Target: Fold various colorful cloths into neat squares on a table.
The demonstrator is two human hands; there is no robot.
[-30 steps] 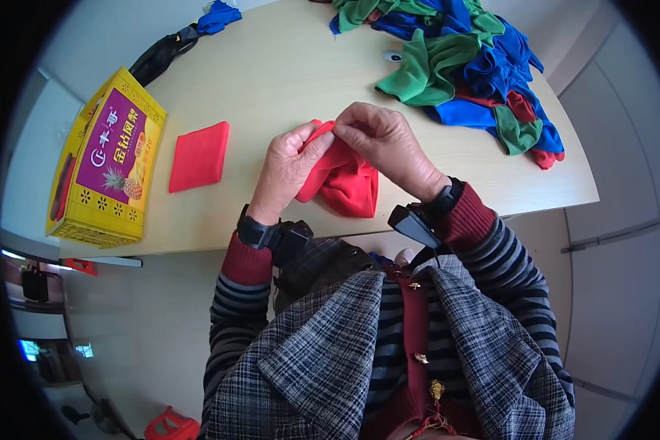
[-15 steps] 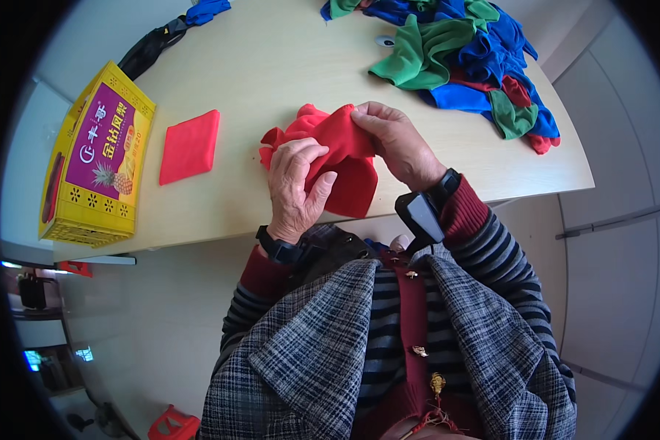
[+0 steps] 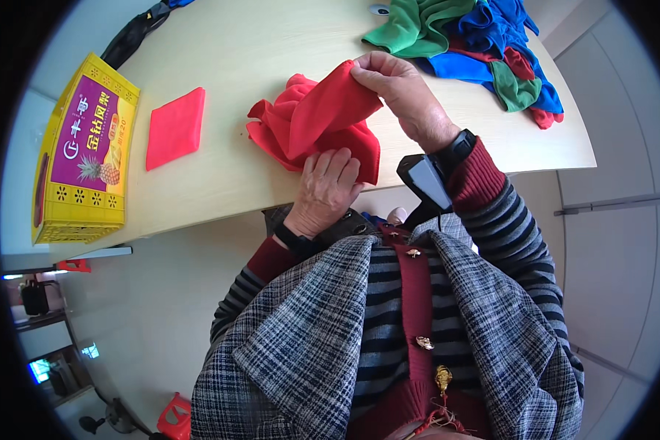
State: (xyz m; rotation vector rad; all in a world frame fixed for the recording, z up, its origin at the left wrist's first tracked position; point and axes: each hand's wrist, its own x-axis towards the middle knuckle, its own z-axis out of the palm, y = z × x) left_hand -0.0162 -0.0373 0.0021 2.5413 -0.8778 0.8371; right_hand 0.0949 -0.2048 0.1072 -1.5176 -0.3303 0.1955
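Table (image 3: pixel 271 44): pale wood, rounded near edge.
Box (image 3: pixel 84 150): yellow carton with a purple panel and a pineapple picture, lying flat at the table's left end.
Folded cloth (image 3: pixel 174 127): red, neat and flat, just right of the box.
Cloth pile (image 3: pixel 484 44): green, blue and red pieces heaped at the far right.
Dark strap (image 3: pixel 136 29): beyond the box, far edge.

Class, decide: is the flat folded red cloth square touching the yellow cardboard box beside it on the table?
Apart. In the head view a strip of bare table shows between the flat folded red cloth square and the yellow cardboard box.
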